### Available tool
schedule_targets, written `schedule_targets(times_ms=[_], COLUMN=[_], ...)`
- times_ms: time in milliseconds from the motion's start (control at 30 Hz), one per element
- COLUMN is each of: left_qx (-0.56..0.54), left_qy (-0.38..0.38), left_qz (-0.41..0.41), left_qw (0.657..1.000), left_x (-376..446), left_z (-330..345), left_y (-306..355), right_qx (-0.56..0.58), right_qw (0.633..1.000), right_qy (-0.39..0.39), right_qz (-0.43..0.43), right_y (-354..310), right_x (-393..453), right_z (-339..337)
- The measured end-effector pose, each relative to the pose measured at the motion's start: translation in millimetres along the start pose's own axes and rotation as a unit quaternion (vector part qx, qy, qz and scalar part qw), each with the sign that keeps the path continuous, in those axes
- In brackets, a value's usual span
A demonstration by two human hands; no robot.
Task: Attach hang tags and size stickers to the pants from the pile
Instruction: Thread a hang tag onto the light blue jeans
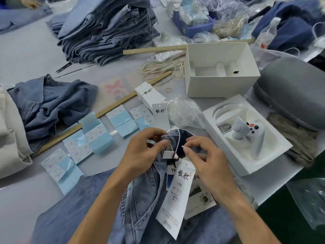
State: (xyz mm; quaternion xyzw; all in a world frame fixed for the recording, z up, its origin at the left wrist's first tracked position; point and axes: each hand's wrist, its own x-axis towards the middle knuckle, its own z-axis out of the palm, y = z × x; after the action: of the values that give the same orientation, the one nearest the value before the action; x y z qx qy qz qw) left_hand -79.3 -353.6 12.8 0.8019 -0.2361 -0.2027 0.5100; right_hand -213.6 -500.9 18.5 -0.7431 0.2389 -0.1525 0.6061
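Here left hand (140,150) fingers pinch jeans (140,199) waistband taut; right hand (202,155) fingers pinch string (178,138) end, hang tag (175,191) dangling below, ready for fastening.

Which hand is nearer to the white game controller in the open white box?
Right. The right hand is just left of the white game controller; the left hand lies farther left.

- Bright, even overhead light; shadows are faint and soft.
- Mild glare on the open white cardboard box (222,71).
- Straight lines bow away from that box; far corners look soft and smeared.
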Motion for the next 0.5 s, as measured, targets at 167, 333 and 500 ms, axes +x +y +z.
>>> schedule_targets(times_ms=[167,333,500], left_qx=[-0.010,-0.022,-0.022], left_qy=[0.009,0.008,0.013], left_qz=[-0.002,-0.002,0.015], left_qw=[1.000,1.000,1.000], left_x=[0,0,3], left_z=[3,1,-2], left_y=[-2,-7,-13], right_qx=[0.065,0.118,0.146], right_qw=[0.995,0.986,0.976], right_qy=[-0.051,-0.090,-0.136], right_qz=[0.063,0.075,0.087], right_y=[-1,-3,-4], right_x=[7,5,-15], right_z=[9,11,5])
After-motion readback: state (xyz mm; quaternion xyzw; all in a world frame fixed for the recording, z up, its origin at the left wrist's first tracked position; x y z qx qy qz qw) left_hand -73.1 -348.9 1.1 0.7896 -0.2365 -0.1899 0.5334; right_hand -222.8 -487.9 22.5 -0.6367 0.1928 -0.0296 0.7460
